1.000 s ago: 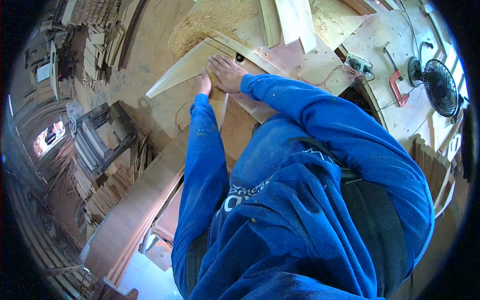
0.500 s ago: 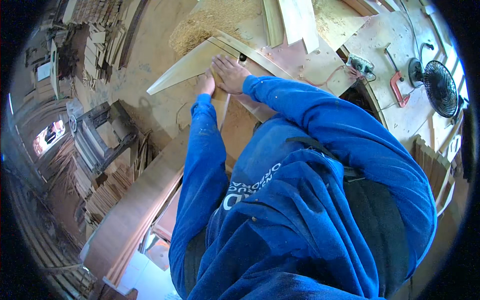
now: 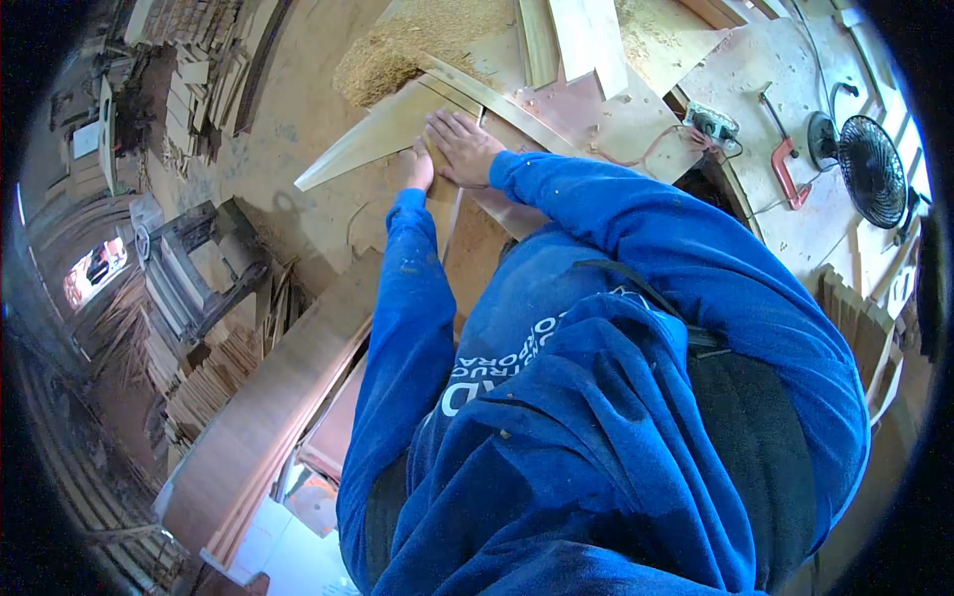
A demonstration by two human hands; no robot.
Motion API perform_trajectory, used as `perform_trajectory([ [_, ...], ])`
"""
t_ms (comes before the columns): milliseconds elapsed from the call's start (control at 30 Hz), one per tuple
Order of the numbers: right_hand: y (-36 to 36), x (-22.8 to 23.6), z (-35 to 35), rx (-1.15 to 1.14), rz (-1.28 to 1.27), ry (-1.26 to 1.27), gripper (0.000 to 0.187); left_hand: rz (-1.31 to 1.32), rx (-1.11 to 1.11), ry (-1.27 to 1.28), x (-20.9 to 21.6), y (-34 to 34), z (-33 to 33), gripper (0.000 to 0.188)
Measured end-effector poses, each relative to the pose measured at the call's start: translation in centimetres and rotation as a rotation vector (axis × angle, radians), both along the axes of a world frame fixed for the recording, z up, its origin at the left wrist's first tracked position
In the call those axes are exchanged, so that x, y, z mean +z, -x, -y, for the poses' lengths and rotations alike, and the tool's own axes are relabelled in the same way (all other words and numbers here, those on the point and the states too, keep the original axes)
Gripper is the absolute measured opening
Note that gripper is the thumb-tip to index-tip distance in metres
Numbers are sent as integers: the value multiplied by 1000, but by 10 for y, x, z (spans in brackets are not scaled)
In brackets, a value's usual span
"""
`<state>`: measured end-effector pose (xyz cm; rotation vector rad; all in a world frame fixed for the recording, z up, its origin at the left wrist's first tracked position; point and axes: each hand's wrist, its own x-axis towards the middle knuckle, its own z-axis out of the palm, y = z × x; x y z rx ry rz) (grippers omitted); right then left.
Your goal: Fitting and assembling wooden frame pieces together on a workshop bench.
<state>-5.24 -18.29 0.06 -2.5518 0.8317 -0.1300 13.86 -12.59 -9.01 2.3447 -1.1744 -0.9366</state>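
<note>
A pale, tapered wooden board [image 3: 368, 139] lies on the bench top, its narrow tip pointing left. My right hand [image 3: 464, 149] rests flat on the wood by its right end, fingers stretched forward and slightly apart. Just left of it, my left hand [image 3: 418, 169] closes on the near edge of the wood, though its fingertips are partly hidden. A yellowish bit of wood shows between the two hands. Beyond my right hand, a long light wooden strip [image 3: 527, 121] runs diagonally, and a thin dark line crosses the board near its far end.
A sawdust heap [image 3: 383, 65] lies beyond the board. To the right are loose planks [image 3: 589, 45], an electrical box with wires [image 3: 712, 124], a red clamp [image 3: 785, 171] and a black fan [image 3: 873, 171]. Stacked lumber [image 3: 194, 99] and a machine [image 3: 194, 263] stand at left.
Both hands have shifted very slightly to the right and nearer to me. The board has barely moved. The dark round spot beside my right hand now looks like a thin upright sliver.
</note>
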Motion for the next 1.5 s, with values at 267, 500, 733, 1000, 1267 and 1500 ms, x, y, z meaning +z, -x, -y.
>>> perform_trajectory([
  [267, 7, -5, -8, -14, 52, 34, 78, 60, 9, -209, 51, 22, 4, 70],
  [500, 13, -4, -11, 1, -6, 71, 77, 63, 45, -262, 64, 37, 4, 74],
  [733, 14, 4, -15, 36, -14, 47, 77, 162, 102, -226, 43, 31, -13, 77],
  [1000, 28, -6, -20, 22, 25, 12, 80, 81, 28, -248, 62, 53, -10, 83],
  [1267, 34, 7, -26, 64, -9, 30, 80, 91, 70, -31, -1, 34, -35, 74],
  [1500, 41, 7, -27, 61, 32, 66, 79, 104, 140, -8, 9, 43, -34, 76],
])
